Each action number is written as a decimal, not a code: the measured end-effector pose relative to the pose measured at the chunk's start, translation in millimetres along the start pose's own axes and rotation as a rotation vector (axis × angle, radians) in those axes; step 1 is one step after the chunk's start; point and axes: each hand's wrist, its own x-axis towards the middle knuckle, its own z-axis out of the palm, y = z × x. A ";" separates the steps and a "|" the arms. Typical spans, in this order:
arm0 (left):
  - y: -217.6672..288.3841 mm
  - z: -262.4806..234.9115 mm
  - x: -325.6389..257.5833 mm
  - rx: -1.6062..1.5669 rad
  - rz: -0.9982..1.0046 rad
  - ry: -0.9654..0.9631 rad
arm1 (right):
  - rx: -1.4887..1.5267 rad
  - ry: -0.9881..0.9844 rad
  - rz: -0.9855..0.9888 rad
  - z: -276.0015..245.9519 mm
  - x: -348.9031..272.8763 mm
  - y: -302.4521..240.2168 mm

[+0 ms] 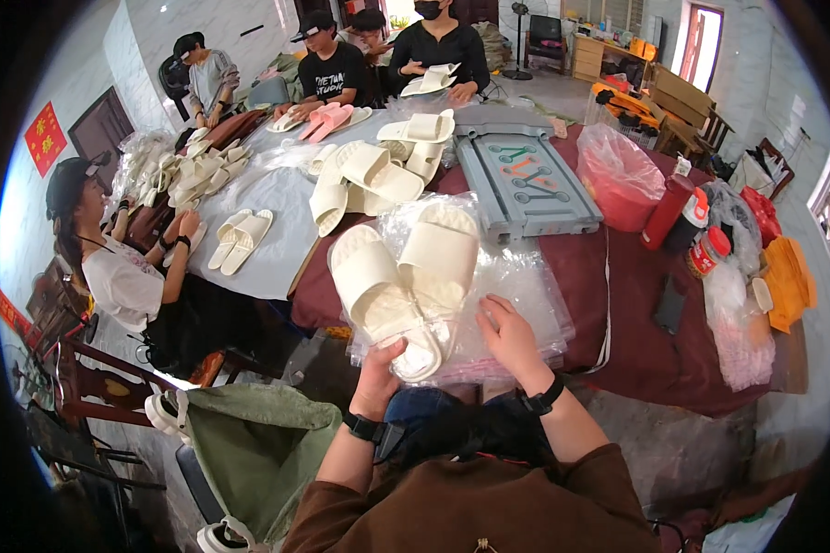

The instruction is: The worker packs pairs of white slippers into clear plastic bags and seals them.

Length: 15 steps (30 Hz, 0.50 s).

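Slippers first: in the head view we've got a pair of cream slide slippers lying side by side on a stack of clear plastic bags at the near edge of the maroon-covered table. Our left hand is pinching the heel end of the nearer slipper, thumb on top, fingers curled under. Our right hand lies flat and open on the bag stack just beside the other slipper, gripping nothing. These look like moulded foam, so we'd guess light, a bit squishy, not fragile at all, and grippy enough to hold by the heel or by the wide strap. The bags are the fiddly part: thin, slick, floppy, probably clinging to each other, so peeling one off by its edge seems the way. Further back there's a grey plastic tray, a heap of more cream slippers, a pink bag, and other people around the table handling slippers too.
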 end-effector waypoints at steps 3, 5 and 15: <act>27.4 -7.9 -20.1 0.053 0.085 0.048 | 0.006 -0.066 0.036 -5.3 -3.0 -18.5; 60.4 1.7 -36.5 0.123 0.254 0.091 | -0.027 -0.103 0.058 -6.8 -1.2 -5.7; 260.7 -104.1 -167.1 1.599 0.241 0.911 | -0.186 -0.097 0.044 2.4 -5.8 -1.2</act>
